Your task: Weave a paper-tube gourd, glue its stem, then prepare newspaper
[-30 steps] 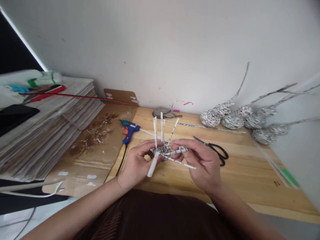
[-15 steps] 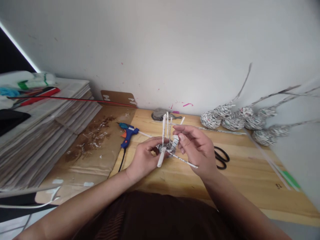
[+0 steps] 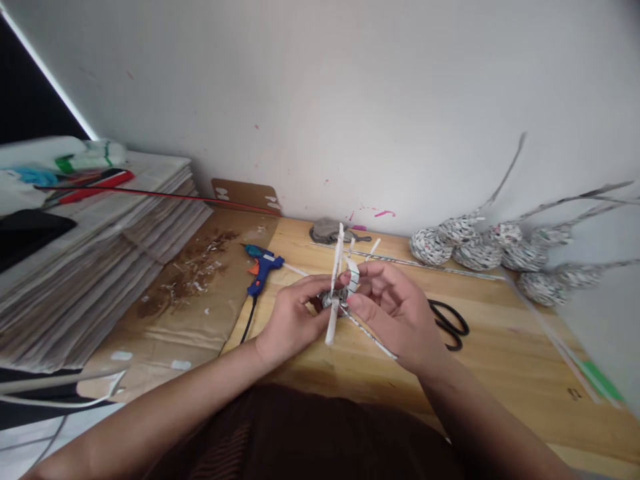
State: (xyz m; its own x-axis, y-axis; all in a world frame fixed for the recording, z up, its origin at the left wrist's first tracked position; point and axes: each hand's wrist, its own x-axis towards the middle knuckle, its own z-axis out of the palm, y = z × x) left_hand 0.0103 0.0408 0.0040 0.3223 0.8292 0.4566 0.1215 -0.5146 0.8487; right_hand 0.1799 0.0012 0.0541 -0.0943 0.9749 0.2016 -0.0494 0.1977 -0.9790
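A small woven newspaper piece (image 3: 336, 297) sits low between my two hands, with several rolled paper sticks poking out of it. My left hand (image 3: 294, 312) is closed around its left side, and the fingertips are partly hidden behind the sticks. One tall paper stick (image 3: 338, 257) stands upright, and a thicker white one (image 3: 331, 323) points toward me. At the right side, my right hand (image 3: 397, 308) has thumb and fingers bent about a flattened, curved paper strip (image 3: 353, 276). A thin printed stick (image 3: 370, 333) slants down beneath the right thumb.
A blue glue gun (image 3: 263, 267) lies left of my hands, and black-handled scissors (image 3: 453, 325) lie to the right. Woven paper gourd shapes (image 3: 477, 255) line the wall. A tall newspaper stack (image 3: 165, 233) and cardboard (image 3: 200, 327) occupy the left. A grey cloth (image 3: 333, 231) rests behind.
The view has shifted slightly, so the scene sits further right. The flattened strip now curves over more, and my right thumb has moved lower along it. My left hand keeps its hold.
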